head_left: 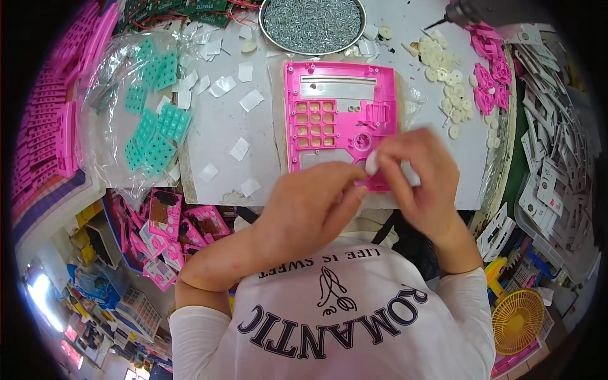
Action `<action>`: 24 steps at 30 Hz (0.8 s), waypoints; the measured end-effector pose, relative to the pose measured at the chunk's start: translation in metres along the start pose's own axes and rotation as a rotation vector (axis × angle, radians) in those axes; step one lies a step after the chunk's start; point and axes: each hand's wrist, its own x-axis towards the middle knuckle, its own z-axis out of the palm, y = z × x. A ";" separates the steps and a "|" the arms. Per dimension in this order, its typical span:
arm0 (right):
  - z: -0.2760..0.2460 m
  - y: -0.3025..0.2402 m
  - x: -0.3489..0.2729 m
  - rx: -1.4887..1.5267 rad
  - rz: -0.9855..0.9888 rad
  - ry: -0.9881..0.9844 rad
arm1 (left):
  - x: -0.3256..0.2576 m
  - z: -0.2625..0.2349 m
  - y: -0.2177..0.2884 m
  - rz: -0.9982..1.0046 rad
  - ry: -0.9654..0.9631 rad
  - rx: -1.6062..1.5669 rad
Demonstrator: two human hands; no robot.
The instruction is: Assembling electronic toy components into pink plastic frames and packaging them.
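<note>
A pink plastic casing [342, 115] lies on the white worktop in front of me, with a grid of square holes, a long slot and round openings. Over its near right part, my right hand [421, 168] pinches a small white round plastic piece [372, 163] between thumb and fingers. My left hand [316, 197] is beside it at the casing's near edge, thumb and fingers closed together. A bit of pink shows at its fingertips, but I cannot make out whether it is a separate part. Both hands cover the casing's near edge.
A round metal tray [260, 22] of screws stands at the back. Teal rubber keypads [152, 142] lie on plastic film at left, loose white discs [453, 95] and pink parts [484, 85] at right. A dark power screwdriver [468, 14] hangs at the far right. Stacked panels flank both sides.
</note>
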 end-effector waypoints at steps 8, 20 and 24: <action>0.017 0.017 0.033 -0.373 -0.112 -0.090 | -0.006 -0.035 -0.002 -0.103 0.119 0.086; 0.025 0.016 0.023 -0.374 -0.007 -0.012 | 0.084 -0.067 -0.013 0.143 0.296 0.407; 0.021 0.015 0.025 -0.320 -0.029 -0.011 | 0.153 -0.080 -0.060 0.291 0.360 0.960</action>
